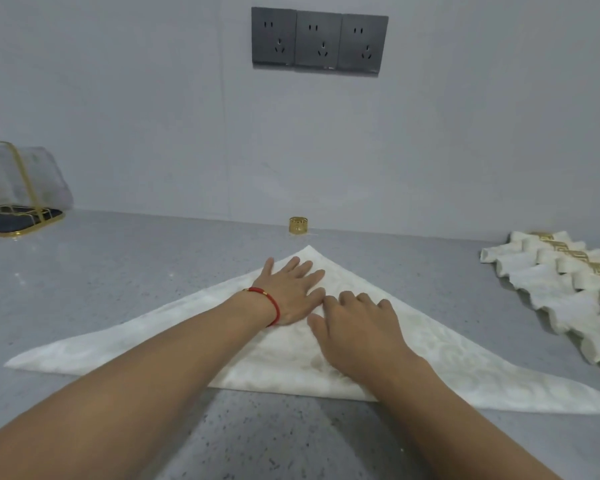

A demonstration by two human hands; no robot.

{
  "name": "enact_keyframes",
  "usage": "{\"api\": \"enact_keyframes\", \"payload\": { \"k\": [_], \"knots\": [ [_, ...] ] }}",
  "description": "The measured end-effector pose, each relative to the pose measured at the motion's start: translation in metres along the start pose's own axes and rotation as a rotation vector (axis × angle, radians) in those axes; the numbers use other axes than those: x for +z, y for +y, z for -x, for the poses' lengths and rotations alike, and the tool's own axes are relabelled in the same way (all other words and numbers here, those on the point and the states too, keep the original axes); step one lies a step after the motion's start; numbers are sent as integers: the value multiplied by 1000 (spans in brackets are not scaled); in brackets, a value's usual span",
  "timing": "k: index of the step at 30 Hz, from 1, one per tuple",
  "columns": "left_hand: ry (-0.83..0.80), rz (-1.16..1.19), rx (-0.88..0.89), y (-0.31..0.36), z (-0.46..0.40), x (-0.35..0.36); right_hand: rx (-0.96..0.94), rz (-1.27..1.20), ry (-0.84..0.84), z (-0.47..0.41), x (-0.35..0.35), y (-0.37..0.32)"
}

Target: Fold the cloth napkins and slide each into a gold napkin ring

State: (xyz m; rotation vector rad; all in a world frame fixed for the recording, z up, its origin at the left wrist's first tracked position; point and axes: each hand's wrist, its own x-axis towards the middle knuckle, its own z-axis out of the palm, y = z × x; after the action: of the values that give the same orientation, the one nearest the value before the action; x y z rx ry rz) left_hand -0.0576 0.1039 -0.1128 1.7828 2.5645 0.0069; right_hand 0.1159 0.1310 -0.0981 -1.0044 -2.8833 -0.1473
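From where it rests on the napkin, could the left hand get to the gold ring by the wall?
Probably yes. The left hand lies flat on the folded napkin, and only bare counter shows between the napkin's tip and the gold ring.

- A pale grey wall [118, 98] runs behind the table, lit evenly with no hard shadows.
- Three dark grey sockets [319, 41] sit side by side high on the wall.
- The grey speckled table [136, 265] meets the wall along a straight edge.
- A faint vertical seam [224, 133] crosses the wall left of the sockets.
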Motion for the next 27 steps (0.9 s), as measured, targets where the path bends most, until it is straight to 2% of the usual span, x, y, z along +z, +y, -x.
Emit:
{"api": "enact_keyframes", "payload": {
  "k": [17, 22, 27],
  "knots": [
    [-41, 91, -68, -1, -5, -4, 10, -87, -24, -4, 9, 1],
    [-39, 89, -57, -4, -5, 1, 30, -243, -97, -8, -3, 7],
    [-23, 113, -63, -4, -8, 5, 114, -236, 57, -72, -18, 21]
  ]
}}
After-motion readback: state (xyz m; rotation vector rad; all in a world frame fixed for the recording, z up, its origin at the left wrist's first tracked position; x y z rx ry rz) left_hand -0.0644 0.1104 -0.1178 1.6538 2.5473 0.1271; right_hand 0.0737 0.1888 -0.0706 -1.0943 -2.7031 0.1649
